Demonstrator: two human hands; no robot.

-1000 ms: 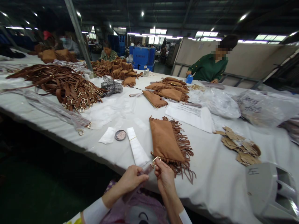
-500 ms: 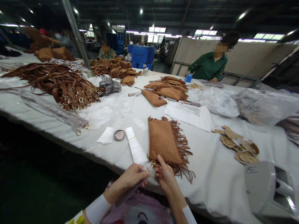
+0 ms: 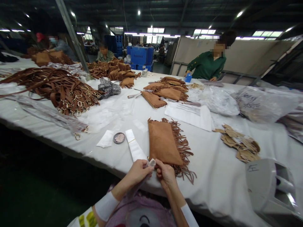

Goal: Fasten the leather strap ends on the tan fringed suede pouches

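A brown fringed pouch lies flat on the table in front of me, its fringe to the right. At its near corner my left hand is closed on a strap in a thin plastic sleeve, which hangs toward my lap. A small whitish wrap sits at the strap's end between both hands; whatever is inside it is hidden. My right hand pinches this wrap from the other side. Left of the pouch are a banded stack of white strips and a small round dish with pinkish contents.
Brown straps with gold clasps are heaped at the left. More fringed pouches lie farther back. Tan tags, plastic bags and a grey machine stand at the right. A co-worker in green is across the table.
My right thumb has come off the pouch, and my hands have drawn together. The gold clasp seen between them before is now covered by the whitish wrap.
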